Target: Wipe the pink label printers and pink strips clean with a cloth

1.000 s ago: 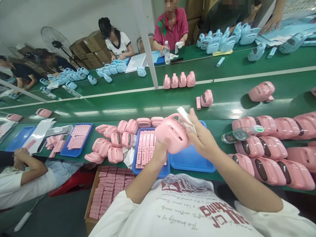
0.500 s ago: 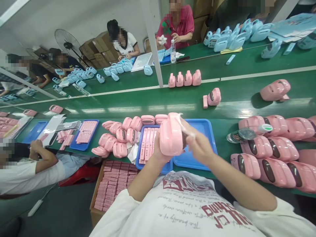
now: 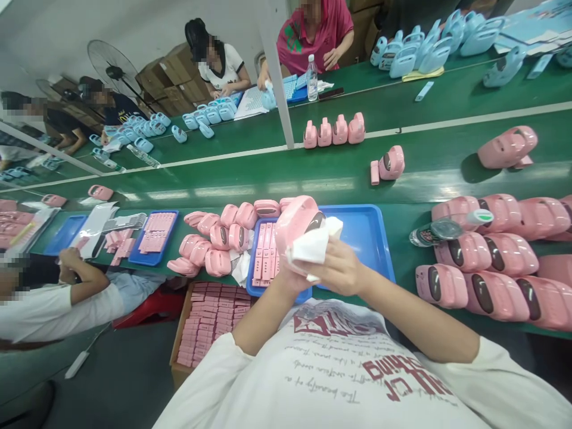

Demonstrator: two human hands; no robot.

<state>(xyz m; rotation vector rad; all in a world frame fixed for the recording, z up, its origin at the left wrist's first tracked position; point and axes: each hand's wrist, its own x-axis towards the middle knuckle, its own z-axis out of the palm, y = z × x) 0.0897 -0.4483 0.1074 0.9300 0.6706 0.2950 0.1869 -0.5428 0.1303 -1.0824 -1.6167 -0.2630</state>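
Note:
In front of my chest a glossy pink plastic housing [image 3: 288,226] with a handle loop and a dark oval window is held up, tilted. My left hand [image 3: 290,279] grips it from below; the white cloth hides part of those fingers. A white cloth [image 3: 313,245] is bunched in my right hand [image 3: 342,268] and pressed against the housing's near side. Beneath, a blue tray [image 3: 263,287] holds rows of pink strips [image 3: 266,253]. To its right lies a second blue tray [image 3: 384,244], partly behind my right hand.
Pink housings [image 3: 218,262] cluster at left, and more pink housings [image 3: 482,292] stand in rows at right beside a clear bottle [image 3: 435,232]. A carton [image 3: 179,357] of pink strips is below the bench. Co-workers sit across and left; a white post [image 3: 279,89] rises mid-bench.
The housing has turned so its dark window shows. My right hand has moved lower, with the cloth now spread over the near side. Across the bench, a co-worker now holds a blue housing.

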